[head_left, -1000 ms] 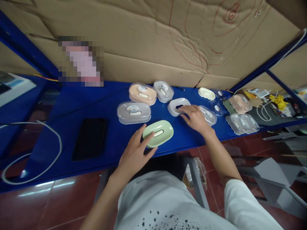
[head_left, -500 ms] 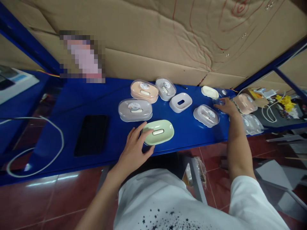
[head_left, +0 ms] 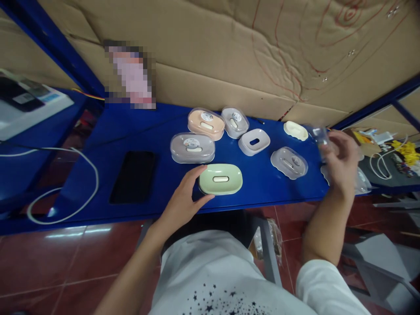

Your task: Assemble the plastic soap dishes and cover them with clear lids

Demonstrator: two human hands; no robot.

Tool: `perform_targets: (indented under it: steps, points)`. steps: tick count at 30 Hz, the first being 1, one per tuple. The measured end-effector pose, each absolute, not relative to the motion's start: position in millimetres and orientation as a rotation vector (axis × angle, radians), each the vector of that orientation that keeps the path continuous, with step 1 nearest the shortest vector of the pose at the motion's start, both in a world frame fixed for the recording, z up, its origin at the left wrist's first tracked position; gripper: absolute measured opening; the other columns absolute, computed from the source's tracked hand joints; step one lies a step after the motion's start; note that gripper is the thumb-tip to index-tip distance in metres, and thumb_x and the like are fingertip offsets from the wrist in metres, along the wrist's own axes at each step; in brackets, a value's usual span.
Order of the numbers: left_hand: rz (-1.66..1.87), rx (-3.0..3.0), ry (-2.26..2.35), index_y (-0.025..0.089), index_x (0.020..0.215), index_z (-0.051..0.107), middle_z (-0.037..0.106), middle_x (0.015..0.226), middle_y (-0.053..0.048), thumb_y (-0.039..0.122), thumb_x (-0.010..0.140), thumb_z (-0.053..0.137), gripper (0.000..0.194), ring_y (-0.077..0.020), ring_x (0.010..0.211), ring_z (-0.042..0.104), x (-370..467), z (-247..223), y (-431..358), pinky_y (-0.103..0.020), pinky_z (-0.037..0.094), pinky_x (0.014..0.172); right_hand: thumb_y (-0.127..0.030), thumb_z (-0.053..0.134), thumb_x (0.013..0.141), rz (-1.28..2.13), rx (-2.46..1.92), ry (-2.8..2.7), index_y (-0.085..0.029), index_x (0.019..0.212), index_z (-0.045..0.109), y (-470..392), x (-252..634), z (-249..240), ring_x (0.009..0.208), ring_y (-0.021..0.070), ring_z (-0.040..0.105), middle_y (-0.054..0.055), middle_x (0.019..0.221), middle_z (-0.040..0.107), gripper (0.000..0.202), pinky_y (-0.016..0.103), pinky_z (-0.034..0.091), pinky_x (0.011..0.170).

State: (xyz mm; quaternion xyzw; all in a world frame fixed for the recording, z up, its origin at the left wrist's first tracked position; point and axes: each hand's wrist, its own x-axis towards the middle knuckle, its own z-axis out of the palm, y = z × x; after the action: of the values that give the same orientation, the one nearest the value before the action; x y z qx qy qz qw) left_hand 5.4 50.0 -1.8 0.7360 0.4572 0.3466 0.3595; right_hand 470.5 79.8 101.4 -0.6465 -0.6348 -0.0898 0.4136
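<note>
My left hand [head_left: 182, 199] grips the left end of a light green oval soap dish [head_left: 232, 177], thumb at its near edge and fingers at the far edge. A white bar-shaped insert sits in the dish's middle. My right hand [head_left: 343, 162], smeared by motion, is raised at the right and closed on a clear plastic lid [head_left: 319, 134]. Left of that hand lie a cream soap dish [head_left: 295, 130] and a lidded grey wavy-edged soap dish [head_left: 288, 162]. Beyond the green dish is an uncovered pale lilac dish with a slot [head_left: 246, 143].
Lidded soap dishes stand at the back: peach [head_left: 201, 124], grey [head_left: 234, 127] and another grey [head_left: 183, 151]. A black flat tray-like object [head_left: 133, 177] and a white cable [head_left: 96, 175] lie left on the blue table [head_left: 183, 118]. Yellow items [head_left: 410, 151] are far right.
My right hand has lifted the clear lid off the table and moved slightly right. My left hand has closed in around the green dish's end. The view has shifted a little.
</note>
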Motion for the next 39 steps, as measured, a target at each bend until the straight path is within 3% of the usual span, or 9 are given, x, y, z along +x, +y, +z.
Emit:
perform_targets:
  steps: [2,3,7,18,27,30,32,35,39]
  points:
    - [0.873,1.846,1.148,0.037,0.164,0.039,0.051,0.168,-0.008,0.043,0.096,0.080,0.079,-0.0296,0.156,0.051,2.4,-4.5,51.9,-0.051,0.042,0.131,-0.049,0.078,0.096,-0.004,-1.354,-1.924,-0.031,0.130,0.073,61.8,407.0,99.8,0.141,0.0336,0.063,0.014,0.149,0.066,0.039,0.056,0.054,0.113]
    - [0.869,1.822,1.130,0.037,0.165,0.038,0.050,0.169,-0.008,0.044,0.095,0.080,0.082,-0.0298,0.157,0.051,0.9,-5.7,52.6,-0.051,0.041,0.131,-0.046,0.079,0.095,0.125,-1.237,-2.126,-0.032,0.133,0.072,56.1,375.6,95.0,0.139,0.0337,0.064,0.011,0.150,0.067,0.041,0.059,0.053,0.115]
    - [0.880,1.768,1.078,0.036,0.168,0.033,0.050,0.170,-0.009,0.048,0.094,0.081,0.088,-0.0300,0.158,0.049,-2.0,-7.3,53.3,-0.051,0.040,0.132,-0.043,0.072,0.102,0.423,-0.952,-2.466,-0.034,0.151,0.063,53.3,292.2,65.5,0.151,0.0299,0.055,0.007,0.162,0.060,0.050,0.056,0.051,0.122]
    - [0.832,1.925,1.031,0.038,0.162,0.045,0.048,0.172,-0.005,0.037,0.100,0.073,0.069,-0.0282,0.159,0.047,0.0,-2.7,55.0,-0.052,0.039,0.133,-0.043,0.062,0.109,0.206,-0.990,-2.650,-0.034,0.164,0.051,48.9,279.1,28.4,0.165,0.0314,0.038,0.007,0.171,0.051,0.057,0.063,0.036,0.132]
    - [0.793,1.984,1.137,0.039,0.163,0.042,0.039,0.176,-0.006,0.037,0.103,0.069,0.066,-0.0290,0.162,0.042,3.3,0.7,50.1,-0.051,0.042,0.131,-0.047,0.053,0.112,0.163,-1.240,-2.593,-0.038,0.165,0.047,72.9,315.3,48.2,0.168,0.0330,0.031,0.004,0.173,0.048,0.054,0.067,0.023,0.134]
    - [0.791,1.990,1.152,0.039,0.163,0.042,0.040,0.174,-0.006,0.038,0.106,0.064,0.061,-0.0279,0.161,0.044,4.4,0.9,48.4,-0.051,0.041,0.131,-0.051,0.037,0.116,0.164,-1.335,-2.453,-0.037,0.167,0.045,97.7,339.1,54.2,0.164,0.0306,0.039,0.004,0.171,0.051,0.054,0.062,0.032,0.130]
    - [0.794,2.006,1.163,0.037,0.163,0.042,0.040,0.174,-0.007,0.040,0.108,0.061,0.059,-0.0283,0.161,0.043,5.8,0.0,46.3,-0.052,0.041,0.132,-0.047,0.032,0.117,0.088,-1.465,-2.342,-0.032,0.162,0.053,116.4,356.5,56.0,0.158,0.0311,0.047,0.006,0.163,0.061,0.052,0.062,0.035,0.127]
    - [0.795,2.109,1.177,0.035,0.162,0.047,0.040,0.174,-0.008,0.039,0.109,0.058,0.054,-0.0312,0.160,0.043,12.2,0.4,42.6,-0.056,0.041,0.131,-0.041,0.041,0.114,0.015,-1.621,-2.392,-0.027,0.148,0.067,140.3,378.1,55.9,0.150,0.0354,0.056,0.011,0.152,0.069,0.045,0.066,0.034,0.124]
    - [0.825,2.396,1.121,0.030,0.145,0.066,0.049,0.167,-0.010,0.028,0.108,0.056,0.038,-0.0342,0.154,0.050,33.7,9.8,43.9,-0.060,0.040,0.130,-0.042,0.055,0.110,-0.044,-1.626,-2.518,-0.025,0.140,0.072,154.1,385.7,52.3,0.136,0.0349,0.067,0.013,0.141,0.076,0.037,0.063,0.037,0.121]
